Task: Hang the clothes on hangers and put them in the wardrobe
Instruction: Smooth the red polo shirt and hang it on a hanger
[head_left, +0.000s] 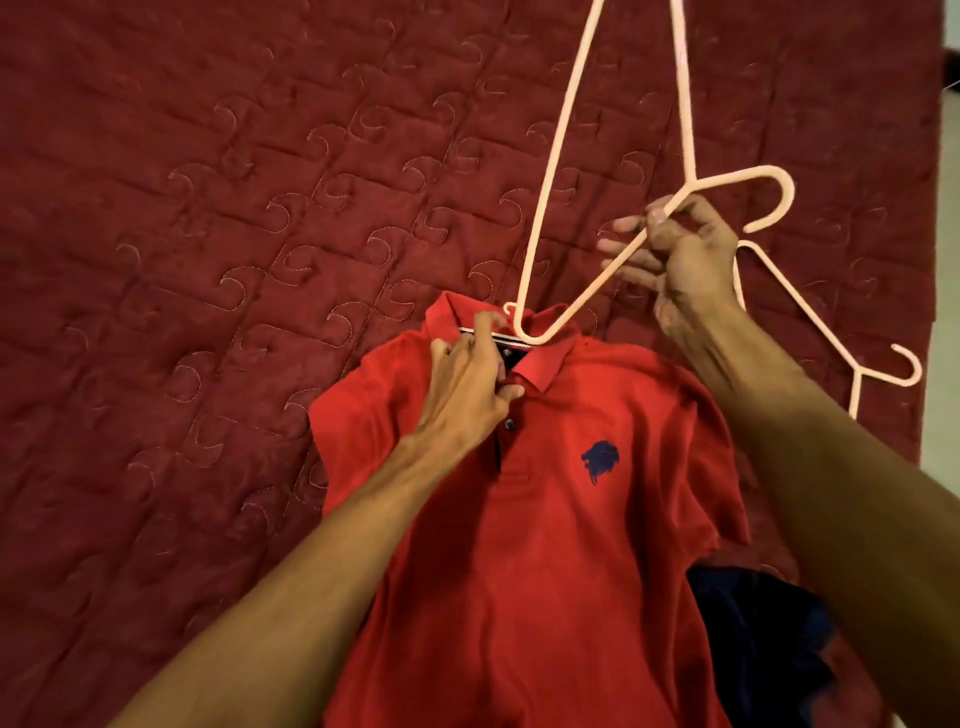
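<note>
Red polo shirt (545, 519) lies flat, front up, on the maroon quilted bedspread (208, 208), collar (550, 364) away from us. We judge it light, soft and floppy. It won't hold shape, so grip at the collar or placket, not the body. Left hand (467, 384) does this, fingers curled and pinching the collar edge at the neck opening. Right hand (685, 260) has fingers closed round the pink hanger (571, 310) just below its hook. Hanger looks thin, rigid and light, and one shoulder corner sits at the collar opening. We cannot tell if the corner is inside yet. The buttoned placket looks like it keeps the neck narrow, so the corner may snag. A second pink hanger (802, 306) lies on the bed to the right, partly under the right forearm. A dark navy garment (753, 623) is beside the shirt's lower right. No wardrobe in view.
</note>
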